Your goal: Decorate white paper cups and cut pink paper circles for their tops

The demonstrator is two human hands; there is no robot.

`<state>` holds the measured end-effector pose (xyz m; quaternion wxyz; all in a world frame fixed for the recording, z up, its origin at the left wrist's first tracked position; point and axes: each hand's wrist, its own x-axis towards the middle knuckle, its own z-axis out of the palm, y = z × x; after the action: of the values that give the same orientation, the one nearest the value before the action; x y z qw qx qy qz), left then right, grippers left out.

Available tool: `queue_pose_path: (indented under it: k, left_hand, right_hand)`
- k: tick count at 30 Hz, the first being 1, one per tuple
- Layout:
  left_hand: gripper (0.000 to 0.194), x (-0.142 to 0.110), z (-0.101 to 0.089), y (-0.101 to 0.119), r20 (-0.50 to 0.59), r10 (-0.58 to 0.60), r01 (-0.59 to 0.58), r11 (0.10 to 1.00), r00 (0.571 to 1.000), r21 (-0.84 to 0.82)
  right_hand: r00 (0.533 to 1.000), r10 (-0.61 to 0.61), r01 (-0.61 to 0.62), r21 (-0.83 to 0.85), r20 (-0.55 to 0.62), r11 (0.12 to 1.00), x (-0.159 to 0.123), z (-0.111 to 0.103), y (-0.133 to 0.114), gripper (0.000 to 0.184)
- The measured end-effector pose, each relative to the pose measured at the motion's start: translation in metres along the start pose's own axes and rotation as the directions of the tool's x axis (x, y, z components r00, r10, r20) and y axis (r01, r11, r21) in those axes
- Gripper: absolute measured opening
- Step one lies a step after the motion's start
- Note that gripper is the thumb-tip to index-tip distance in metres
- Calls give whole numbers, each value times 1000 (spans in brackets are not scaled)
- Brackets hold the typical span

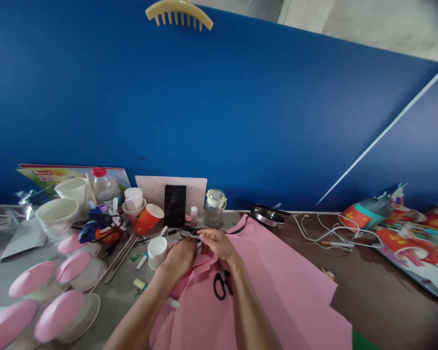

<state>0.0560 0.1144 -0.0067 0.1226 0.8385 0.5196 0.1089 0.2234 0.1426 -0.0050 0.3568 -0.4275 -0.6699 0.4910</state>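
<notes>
My left hand (181, 255) is closed with its fingers curled on a piece of pink paper (203, 262). My right hand (217, 244) meets it from the right, fingers bent and pressed together; what they pinch is hidden. Black-handled scissors (220, 286) lie on the large pink sheet (277, 277) beside my right wrist, their blades partly covered. Just beyond my fingers lies a dark looped object (188, 230) that I cannot make out. A small white cup (157, 252) stands close to the left of my left hand.
Cups topped with pink ovals (60, 316) crowd the left. Behind are an orange cup (149, 218), a black phone (174, 206) propped upright, a glass jar (214, 208) and a tape roll (267, 216). White cables (324, 233) trail rightward. A blue partition (219, 107) rises behind.
</notes>
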Motion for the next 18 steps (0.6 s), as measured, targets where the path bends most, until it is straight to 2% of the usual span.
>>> queue_pose_path:
  k: [4,8,13,15,18]
  left_hand:
    - [21,4,1,-6,-25,-18,18,1000,1000,-24]
    - [18,4,-8,0,-157,-70,55,994,985,-97]
    - [20,-2,-21,13,-399,-156,57,967,903,-250]
    - [18,-6,-22,13,-460,-186,38,950,868,-311]
    - [17,-13,-16,9,-511,-235,16,918,827,-396]
  right_hand:
    - [1000,-20,20,-2,-24,1000,0,2,-4,36]
    - [995,-60,65,55,-75,996,-1,4,-10,29]
    - [947,-135,191,172,-291,966,0,11,-16,23]
    - [923,-144,232,218,-357,948,0,16,-17,22]
    - [911,-118,243,283,-396,928,1,27,-17,21]
